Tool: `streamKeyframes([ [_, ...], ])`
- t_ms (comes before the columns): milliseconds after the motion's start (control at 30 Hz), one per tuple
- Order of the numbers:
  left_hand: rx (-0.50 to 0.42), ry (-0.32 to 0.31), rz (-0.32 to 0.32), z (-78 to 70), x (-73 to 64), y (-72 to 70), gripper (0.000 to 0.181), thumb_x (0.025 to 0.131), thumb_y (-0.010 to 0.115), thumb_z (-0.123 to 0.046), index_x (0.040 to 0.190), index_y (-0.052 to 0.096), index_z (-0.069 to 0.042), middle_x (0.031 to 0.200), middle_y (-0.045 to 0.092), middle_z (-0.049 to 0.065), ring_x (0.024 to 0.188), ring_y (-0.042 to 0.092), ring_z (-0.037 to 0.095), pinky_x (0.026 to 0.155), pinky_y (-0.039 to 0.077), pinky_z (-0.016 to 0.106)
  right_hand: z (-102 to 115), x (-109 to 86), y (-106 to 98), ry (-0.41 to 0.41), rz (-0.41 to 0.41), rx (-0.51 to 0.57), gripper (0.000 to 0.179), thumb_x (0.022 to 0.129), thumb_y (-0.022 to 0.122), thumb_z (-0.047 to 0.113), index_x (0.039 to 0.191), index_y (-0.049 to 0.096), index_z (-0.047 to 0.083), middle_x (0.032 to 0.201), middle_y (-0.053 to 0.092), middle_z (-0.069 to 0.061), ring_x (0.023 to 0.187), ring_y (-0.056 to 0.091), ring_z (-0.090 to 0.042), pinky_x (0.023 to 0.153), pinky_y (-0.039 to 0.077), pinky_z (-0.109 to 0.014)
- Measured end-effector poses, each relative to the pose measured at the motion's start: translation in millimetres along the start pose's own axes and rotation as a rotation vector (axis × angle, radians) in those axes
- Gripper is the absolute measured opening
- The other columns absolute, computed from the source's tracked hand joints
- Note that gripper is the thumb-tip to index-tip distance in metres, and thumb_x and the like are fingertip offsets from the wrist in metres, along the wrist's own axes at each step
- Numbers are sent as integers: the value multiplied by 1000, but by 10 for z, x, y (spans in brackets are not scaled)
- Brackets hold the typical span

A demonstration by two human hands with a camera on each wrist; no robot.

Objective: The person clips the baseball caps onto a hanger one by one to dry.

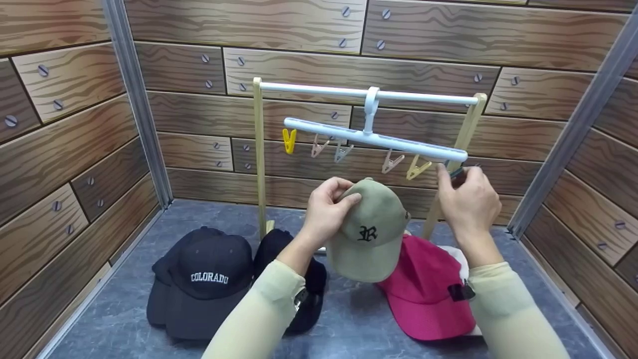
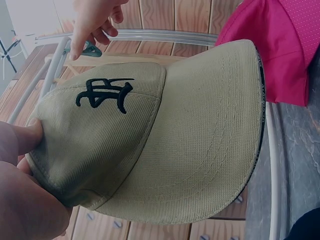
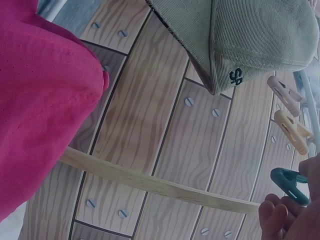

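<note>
My left hand (image 1: 329, 207) grips the back of an olive-green baseball cap (image 1: 366, 259), thumb on the outside, and holds it in the air with its brim down. Black lettering marks the cap's front. Up to the right, my right hand (image 1: 468, 199) pinches a dark green clothespin (image 3: 287, 186) at the right end of a pale blue clip hanger (image 1: 413, 145). That hanger tilts down to the right. Several other clothespins hang from it, among them a bright yellow one (image 1: 289, 141) and a pale yellow one (image 1: 417, 167). The cap is apart from the green clothespin.
A wooden rack with a white bar (image 1: 319, 90) carries the hanger. On the grey surface, black caps (image 1: 214, 269) sit at the left, one reading COLORADO. A magenta cap (image 1: 423, 289) is at the right, with something white (image 1: 456, 257) behind it. Wood-patterned walls enclose the space.
</note>
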State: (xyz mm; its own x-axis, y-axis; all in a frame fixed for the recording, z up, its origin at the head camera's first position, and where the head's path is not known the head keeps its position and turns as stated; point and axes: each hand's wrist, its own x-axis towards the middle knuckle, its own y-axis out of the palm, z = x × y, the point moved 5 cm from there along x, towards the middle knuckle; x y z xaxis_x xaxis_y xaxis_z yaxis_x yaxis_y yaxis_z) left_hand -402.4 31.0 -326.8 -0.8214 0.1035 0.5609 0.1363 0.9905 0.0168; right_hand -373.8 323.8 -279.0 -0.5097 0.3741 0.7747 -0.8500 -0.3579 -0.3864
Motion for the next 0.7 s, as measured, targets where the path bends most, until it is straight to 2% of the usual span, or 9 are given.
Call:
streamKeyframes([
  [367,6,-3,-4,20,-11,-3,13,100,82,-4,109,75,0,93,82,8,81,72,10,78,57,27,-13,39,40,38,59,20,57,106,67,57,103,69,-1,96,73,-27,89,69,-54,75,47,-69],
  [700,-5,-7,8,17,-29,-14,13,101,81,-4,112,75,0,96,83,10,84,73,12,80,58,28,-13,85,109,27,105,26,51,106,65,48,99,68,-2,100,73,-30,94,69,-59,76,48,-72],
])
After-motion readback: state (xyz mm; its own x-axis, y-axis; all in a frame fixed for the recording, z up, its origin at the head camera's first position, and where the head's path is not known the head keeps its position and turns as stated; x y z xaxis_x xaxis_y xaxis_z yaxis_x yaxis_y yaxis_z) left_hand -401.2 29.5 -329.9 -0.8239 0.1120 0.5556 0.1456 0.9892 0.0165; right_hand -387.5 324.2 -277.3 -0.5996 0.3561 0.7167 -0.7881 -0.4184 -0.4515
